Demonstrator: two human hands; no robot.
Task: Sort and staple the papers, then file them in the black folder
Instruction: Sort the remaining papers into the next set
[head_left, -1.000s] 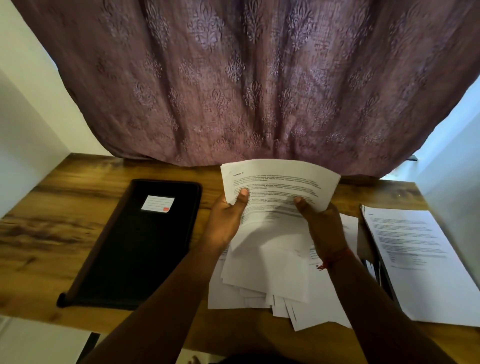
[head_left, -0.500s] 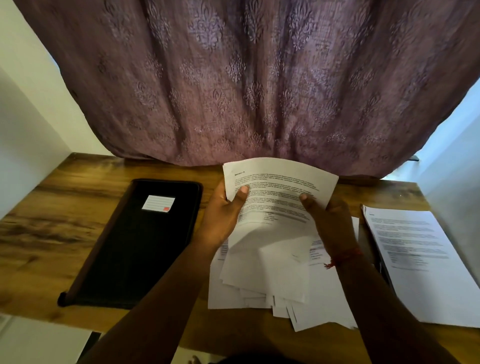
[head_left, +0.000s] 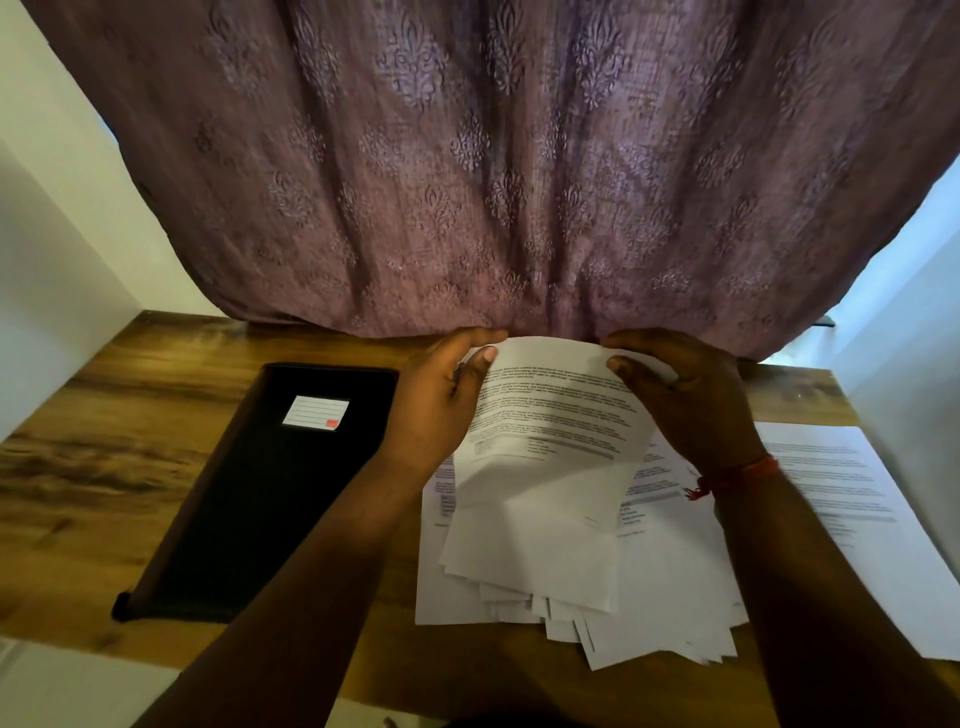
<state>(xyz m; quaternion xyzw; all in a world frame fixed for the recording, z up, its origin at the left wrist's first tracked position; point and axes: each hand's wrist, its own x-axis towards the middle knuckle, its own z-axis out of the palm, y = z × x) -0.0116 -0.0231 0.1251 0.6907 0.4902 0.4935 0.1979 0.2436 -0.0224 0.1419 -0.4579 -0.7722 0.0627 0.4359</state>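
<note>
Bare forearms, no sleeves; red thread band knotted round right wrist.

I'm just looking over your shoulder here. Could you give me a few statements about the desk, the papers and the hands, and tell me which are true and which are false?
1. Both hands hold the same printed sheet. True: the left hand and the right hand grip the top corners of the printed sheet.
2. The black folder lies open. False: it lies closed, with a white label on its cover.
3. The folder is to the left of the loose paper pile. True.
4. A red thread is around the left wrist. False: the red thread is on the right wrist.
5. A purple curtain hangs behind the wooden desk. True.
</note>
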